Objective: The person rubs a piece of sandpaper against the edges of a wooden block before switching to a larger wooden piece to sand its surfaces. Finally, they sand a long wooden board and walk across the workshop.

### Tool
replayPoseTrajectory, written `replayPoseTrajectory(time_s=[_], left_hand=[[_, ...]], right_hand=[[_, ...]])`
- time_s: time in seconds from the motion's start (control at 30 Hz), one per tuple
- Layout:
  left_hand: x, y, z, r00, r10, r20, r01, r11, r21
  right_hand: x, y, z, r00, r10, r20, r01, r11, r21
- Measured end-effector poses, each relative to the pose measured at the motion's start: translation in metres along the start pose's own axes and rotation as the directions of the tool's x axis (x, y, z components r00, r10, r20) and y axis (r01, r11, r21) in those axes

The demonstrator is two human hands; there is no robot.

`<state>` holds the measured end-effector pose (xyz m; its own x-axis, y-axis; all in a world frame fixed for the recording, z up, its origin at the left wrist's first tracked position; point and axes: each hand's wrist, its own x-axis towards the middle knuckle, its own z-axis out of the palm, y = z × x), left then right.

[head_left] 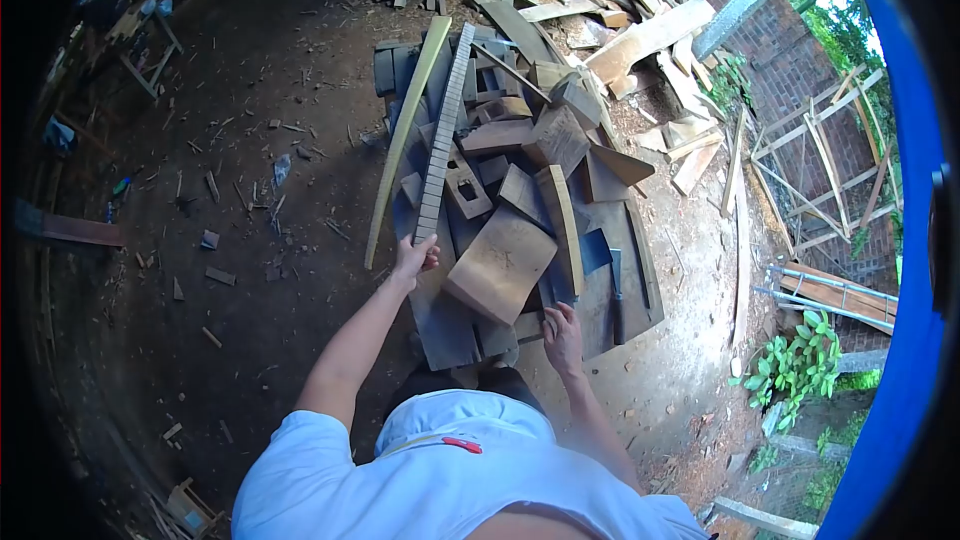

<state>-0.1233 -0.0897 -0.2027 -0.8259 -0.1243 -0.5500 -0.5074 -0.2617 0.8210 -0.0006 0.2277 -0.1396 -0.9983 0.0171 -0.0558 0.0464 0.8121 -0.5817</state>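
Observation:
My left hand is closed round the near end of a long narrow strip with evenly spaced dark cross lines. The strip slants away over the worktable. Left of it lies a long, slightly curved yellowish piece. My right hand is at the table's near side, fingers curled, by the lower end of a curved wooden piece; what it holds, if anything, is too small to make out. A large curved block lies between my hands. A dark-handled tool rests to the right.
Wooden blocks and offcuts are piled on the table's middle and far part. Behind and right lie heaps of scrap wood. A wooden frame leans by the brick wall. Small scraps litter the dirt floor.

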Motion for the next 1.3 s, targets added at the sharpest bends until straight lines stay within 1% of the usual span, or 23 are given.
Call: replayPoseTrajectory(time_s=[0.07, 0.17, 0.27, 0.33, 0.37, 0.43, 0.47, 0.53, 0.6, 0.63, 0.67, 0.73, 0.77, 0.8, 0.87, 0.9, 0.93, 1.0, 1.03, 1.07, 1.13, 1.2, 1.3], left_hand=[[0.001, 0.005, -0.001, 0.995, -0.091, 0.032, 0.093, 0.992, -0.09], [-0.018, 0.002, 0.021, 1.0, 0.01, 0.014, -0.01, 0.999, 0.036], [-0.049, 0.008, 0.043, 0.968, -0.016, 0.25, -0.001, 0.998, 0.067], [-0.057, 0.009, 0.049, 0.943, -0.057, 0.327, 0.023, 0.994, 0.108], [-0.056, 0.006, 0.046, 0.944, -0.052, 0.327, 0.016, 0.994, 0.112], [-0.051, 0.0, 0.038, 0.942, -0.17, 0.288, 0.147, 0.984, 0.1], [-0.051, 0.0, 0.033, 0.94, -0.166, 0.299, 0.139, 0.984, 0.11], [-0.055, 0.005, 0.011, 0.972, 0.017, 0.235, -0.069, 0.975, 0.211], [-0.032, -0.015, -0.026, 0.949, 0.311, 0.057, -0.307, 0.86, 0.409], [-0.025, -0.019, -0.046, 0.878, 0.476, -0.058, -0.351, 0.721, 0.597], [-0.019, -0.022, -0.065, 0.757, 0.641, -0.129, -0.339, 0.553, 0.761], [-0.006, -0.024, -0.096, 0.85, 0.435, -0.297, -0.035, 0.61, 0.792], [0.003, -0.027, -0.106, 0.875, 0.371, -0.312, 0.035, 0.593, 0.805], [0.004, -0.023, -0.112, 0.882, 0.368, -0.296, 0.029, 0.582, 0.812], [0.006, -0.012, -0.113, 0.985, 0.101, -0.142, 0.005, 0.797, 0.604], [0.008, -0.014, -0.106, 0.935, 0.34, -0.102, -0.166, 0.673, 0.721], [0.009, -0.013, -0.102, 0.94, 0.331, -0.082, -0.173, 0.669, 0.722], [0.009, 0.003, -0.089, 0.994, 0.102, -0.05, -0.062, 0.854, 0.517], [0.006, 0.006, -0.079, 0.982, 0.188, -0.012, -0.155, 0.841, 0.519], [0.003, 0.008, -0.068, 0.982, 0.187, -0.006, -0.157, 0.842, 0.517], [-0.004, 0.014, -0.049, 0.994, 0.107, 0.033, -0.108, 0.843, 0.527], [-0.006, 0.014, -0.036, 0.992, 0.078, 0.1, -0.119, 0.845, 0.521], [0.002, -0.001, -0.021, 0.959, 0.261, 0.109, -0.249, 0.597, 0.763]], right_hand=[[0.0, -0.004, 0.001, 1.0, -0.001, 0.0, 0.001, 1.0, -0.003], [0.001, -0.009, 0.015, 1.0, -0.008, -0.005, 0.008, 0.999, 0.032], [0.003, -0.016, 0.034, 0.999, -0.032, -0.02, 0.033, 0.998, 0.053], [0.009, -0.022, 0.045, 0.999, -0.013, -0.03, 0.015, 0.998, 0.068], [0.011, -0.022, 0.047, 1.0, -0.001, -0.03, 0.003, 0.998, 0.069], [0.015, -0.022, 0.046, 0.999, 0.038, -0.025, -0.035, 0.995, 0.089], [0.016, -0.021, 0.045, 0.997, 0.079, -0.013, -0.077, 0.992, 0.105], [0.015, -0.02, 0.039, 0.998, 0.062, -0.017, -0.06, 0.991, 0.115], [0.011, -0.016, 0.036, 0.999, 0.048, -0.024, -0.044, 0.99, 0.135], [0.008, -0.013, 0.036, 0.999, 0.04, -0.003, -0.039, 0.994, 0.105], [0.007, -0.012, 0.038, 0.999, 0.033, 0.021, -0.035, 0.997, 0.076], [0.003, -0.014, 0.042, 0.998, 0.054, 0.017, -0.055, 0.995, 0.078], [0.002, -0.014, 0.045, 0.999, 0.035, 0.017, -0.036, 0.997, 0.07], [-0.001, -0.014, 0.046, 1.0, 0.02, 0.02, -0.021, 0.998, 0.057], [0.0, -0.017, 0.049, 0.999, 0.031, 0.014, -0.032, 0.997, 0.07], [0.001, -0.018, 0.05, 1.0, 0.012, 0.011, -0.012, 0.999, 0.046], [0.002, -0.02, 0.049, 1.0, -0.011, 0.009, 0.011, 1.0, 0.022], [0.0, -0.021, 0.048, 1.0, -0.001, 0.002, 0.001, 1.0, 0.005], [0.001, -0.019, 0.049, 1.0, -0.014, 0.007, 0.014, 1.0, 0.006], [0.002, -0.016, 0.049, 0.999, -0.029, 0.015, 0.029, 1.0, 0.007], [0.002, -0.015, 0.049, 1.0, -0.021, 0.017, 0.021, 1.0, 0.004], [0.001, -0.018, 0.053, 1.0, -0.006, 0.015, 0.006, 1.0, 0.009], [0.001, -0.019, 0.052, 1.0, -0.003, 0.008, 0.003, 1.0, -0.01]])
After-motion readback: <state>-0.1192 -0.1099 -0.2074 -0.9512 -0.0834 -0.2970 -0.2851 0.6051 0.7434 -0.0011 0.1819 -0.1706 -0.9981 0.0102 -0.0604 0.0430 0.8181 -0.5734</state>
